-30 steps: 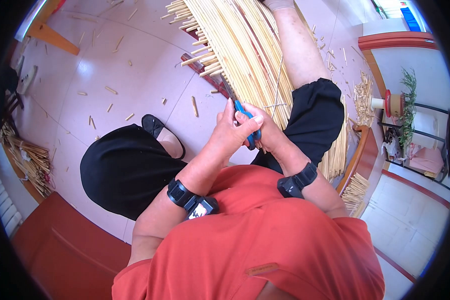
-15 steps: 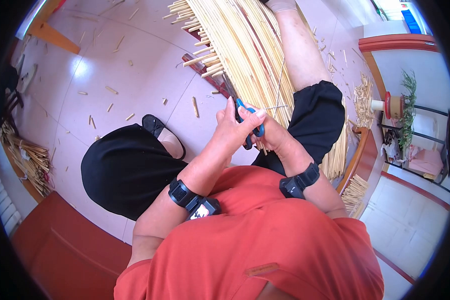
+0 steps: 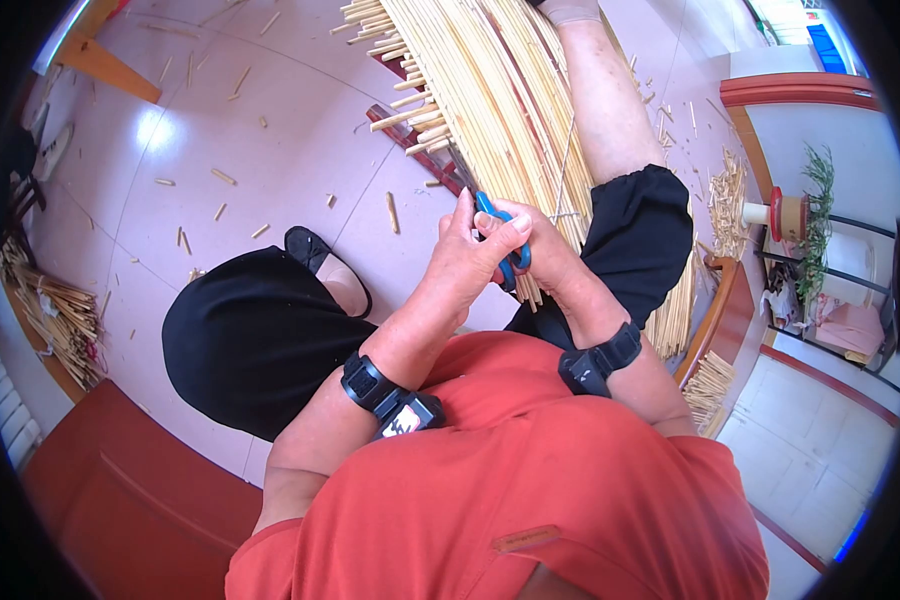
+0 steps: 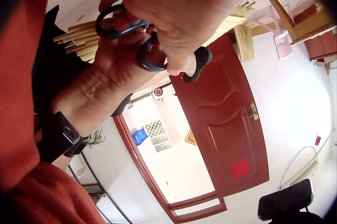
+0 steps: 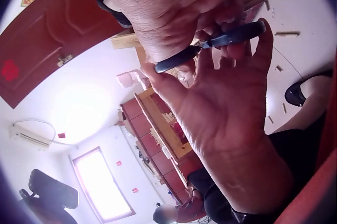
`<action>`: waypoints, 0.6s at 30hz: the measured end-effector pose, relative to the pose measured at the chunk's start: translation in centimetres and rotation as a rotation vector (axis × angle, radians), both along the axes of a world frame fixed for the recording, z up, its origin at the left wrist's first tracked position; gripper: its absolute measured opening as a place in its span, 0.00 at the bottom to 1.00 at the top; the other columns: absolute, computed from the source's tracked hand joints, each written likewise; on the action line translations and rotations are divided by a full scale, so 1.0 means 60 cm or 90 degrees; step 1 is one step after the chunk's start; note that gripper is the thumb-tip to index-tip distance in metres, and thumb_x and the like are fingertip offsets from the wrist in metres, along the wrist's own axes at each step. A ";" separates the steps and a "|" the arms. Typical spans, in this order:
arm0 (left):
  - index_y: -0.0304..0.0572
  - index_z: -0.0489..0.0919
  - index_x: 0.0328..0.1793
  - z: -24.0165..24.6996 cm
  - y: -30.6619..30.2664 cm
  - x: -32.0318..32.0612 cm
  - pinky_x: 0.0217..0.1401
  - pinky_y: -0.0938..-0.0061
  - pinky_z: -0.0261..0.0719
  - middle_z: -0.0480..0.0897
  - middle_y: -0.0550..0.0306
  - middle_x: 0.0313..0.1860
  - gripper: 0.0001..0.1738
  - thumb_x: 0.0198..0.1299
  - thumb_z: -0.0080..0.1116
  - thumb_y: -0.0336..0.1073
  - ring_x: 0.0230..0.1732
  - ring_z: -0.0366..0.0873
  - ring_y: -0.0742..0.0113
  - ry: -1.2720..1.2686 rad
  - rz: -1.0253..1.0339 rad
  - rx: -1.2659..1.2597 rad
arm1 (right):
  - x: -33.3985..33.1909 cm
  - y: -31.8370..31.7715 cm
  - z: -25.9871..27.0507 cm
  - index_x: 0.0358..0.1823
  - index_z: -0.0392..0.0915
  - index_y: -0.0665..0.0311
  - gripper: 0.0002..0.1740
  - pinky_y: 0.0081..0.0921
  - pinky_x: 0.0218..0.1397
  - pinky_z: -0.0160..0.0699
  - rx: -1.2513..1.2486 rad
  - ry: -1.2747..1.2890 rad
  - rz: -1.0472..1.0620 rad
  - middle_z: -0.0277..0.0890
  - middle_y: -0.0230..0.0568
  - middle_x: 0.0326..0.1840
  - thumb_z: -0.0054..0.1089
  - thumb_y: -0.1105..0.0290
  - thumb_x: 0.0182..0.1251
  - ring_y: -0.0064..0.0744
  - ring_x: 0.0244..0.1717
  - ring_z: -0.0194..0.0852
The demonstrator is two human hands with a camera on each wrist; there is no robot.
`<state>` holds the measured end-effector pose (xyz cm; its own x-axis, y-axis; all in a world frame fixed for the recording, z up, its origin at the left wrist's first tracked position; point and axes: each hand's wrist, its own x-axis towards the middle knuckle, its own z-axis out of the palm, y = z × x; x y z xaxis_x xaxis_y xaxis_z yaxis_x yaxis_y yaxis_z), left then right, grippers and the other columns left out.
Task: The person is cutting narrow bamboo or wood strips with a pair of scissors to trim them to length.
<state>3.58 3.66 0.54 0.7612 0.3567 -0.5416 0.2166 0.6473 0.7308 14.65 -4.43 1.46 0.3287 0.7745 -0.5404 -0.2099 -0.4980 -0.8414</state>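
Observation:
A pair of scissors (image 3: pixel 483 202) with blue and black handles is gripped between both hands. My left hand (image 3: pixel 470 245) has its thumb on one handle and its fingers round the other; its palm faces the camera in the right wrist view. From the other side, my right hand (image 3: pixel 542 247) curls its fingers at the same handles. The two handle loops (image 4: pixel 143 62) stand apart in the left wrist view. The blades point forward, mostly hidden, along the left edge of a mat of pale reed stalks (image 3: pixel 485 115), tied across with cord. Uneven stalk ends jut from that edge.
Cut stalk pieces (image 3: pixel 391 212) lie scattered over the tiled floor. A dark red strip of wood (image 3: pixel 400 128) shows under the mat's left edge. Stalk bundles (image 3: pixel 65 320) are at far left, with more (image 3: pixel 727 200) at right. My right leg (image 3: pixel 610 100) extends beside the mat.
Both hands and the scissors have shifted slightly right in the head view, as has the mat. The handle loops have swung closer together, and less of the blades shows.

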 end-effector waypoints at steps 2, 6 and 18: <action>0.25 0.35 0.77 -0.003 0.000 -0.001 0.32 0.75 0.78 0.71 0.57 0.41 0.68 0.49 0.69 0.58 0.30 0.75 0.70 -0.004 0.003 0.009 | 0.001 -0.005 -0.015 0.43 0.75 0.65 0.16 0.12 0.22 0.62 0.008 -0.006 0.013 0.71 0.25 0.26 0.59 0.57 0.70 0.10 0.23 0.65; 0.27 0.36 0.78 0.002 0.000 -0.005 0.31 0.76 0.78 0.72 0.62 0.33 0.63 0.53 0.68 0.52 0.30 0.73 0.74 -0.010 -0.012 -0.022 | -0.006 -0.011 -0.008 0.43 0.75 0.66 0.17 0.11 0.22 0.64 0.029 -0.049 0.021 0.72 0.26 0.27 0.59 0.57 0.70 0.10 0.24 0.66; 0.29 0.36 0.79 0.013 -0.017 -0.013 0.37 0.70 0.78 0.66 0.50 0.53 0.65 0.52 0.68 0.57 0.38 0.76 0.65 0.036 -0.051 0.026 | -0.015 -0.019 0.015 0.58 0.68 0.61 0.23 0.11 0.15 0.60 -0.039 0.108 0.001 0.71 0.25 0.28 0.52 0.52 0.73 0.11 0.16 0.64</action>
